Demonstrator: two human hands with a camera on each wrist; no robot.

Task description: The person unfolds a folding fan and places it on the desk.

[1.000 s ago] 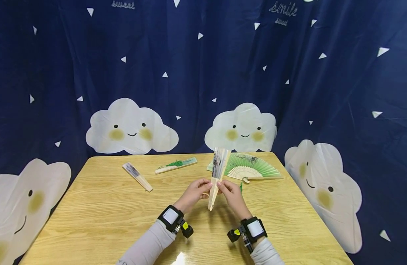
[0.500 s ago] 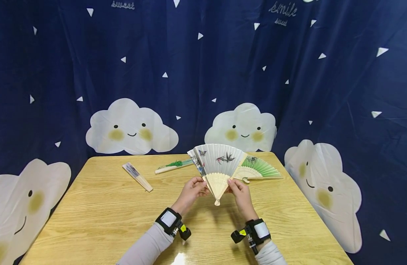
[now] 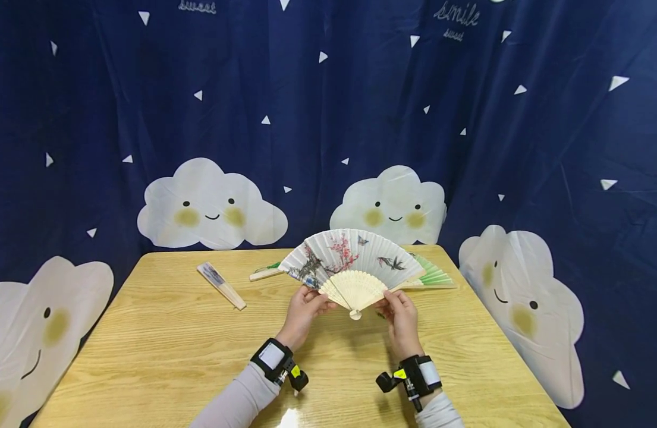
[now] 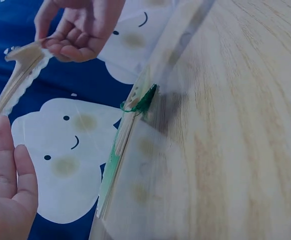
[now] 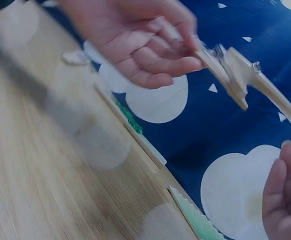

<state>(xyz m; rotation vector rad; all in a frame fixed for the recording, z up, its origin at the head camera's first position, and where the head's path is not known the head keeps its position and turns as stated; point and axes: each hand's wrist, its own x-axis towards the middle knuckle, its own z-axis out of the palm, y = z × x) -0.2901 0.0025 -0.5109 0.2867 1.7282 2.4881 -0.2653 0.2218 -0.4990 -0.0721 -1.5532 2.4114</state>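
Note:
A white folding fan (image 3: 355, 258), painted with pink blossoms, a dark branch and birds, is spread wide above the table. My left hand (image 3: 303, 312) pinches its left outer rib, and my right hand (image 3: 403, 318) pinches the right one between thumb and fingers. The pale pierced ribs meet at a pivot below, between the hands. From the left wrist view the same fan (image 4: 15, 85) appears edge-on. Behind it lies a spread green folding fan (image 3: 432, 274), partly hidden; its dark green tassel (image 4: 145, 100) shows in the left wrist view.
A folded fan with a grey print (image 3: 221, 285) lies on the left of the wooden table (image 3: 200, 362). Another folded fan with a green tassel (image 3: 265, 274) lies at the back, partly covered by the held fan. A blue curtain (image 3: 307, 89) hangs behind.
The held fan was nearly folded a second ago, then half spread, and is now spread wide. My hands have moved apart, the left leftward and the right rightward.

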